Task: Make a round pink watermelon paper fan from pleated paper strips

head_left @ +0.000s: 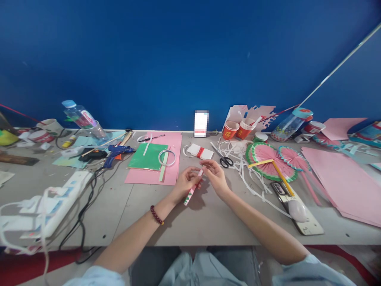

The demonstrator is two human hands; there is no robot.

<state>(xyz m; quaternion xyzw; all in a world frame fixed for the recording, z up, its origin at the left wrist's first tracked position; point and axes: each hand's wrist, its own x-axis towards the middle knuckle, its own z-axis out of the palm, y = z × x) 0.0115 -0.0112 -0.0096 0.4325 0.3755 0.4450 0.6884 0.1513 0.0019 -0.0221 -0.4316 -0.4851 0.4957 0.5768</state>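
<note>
Both my hands meet over the middle of the grey table (125,210). My left hand (186,183), with a dark bead bracelet at the wrist, is closed around a folded pink paper strip with a green and white edge (192,191), which slants down toward me. My right hand (216,176) pinches the strip's upper end with fingertips pressed together. Just beyond my hands lie a small folded white paper with a red band (200,151) and black scissors (224,159).
Pink and green sheets (154,161) with a tape ring lie at left centre. A blue glue gun (117,153), power strip (56,202) and cables fill the left. Watermelon paper fans (269,161), red cups (238,129), a phone (296,208) and pink sheets (345,182) sit right.
</note>
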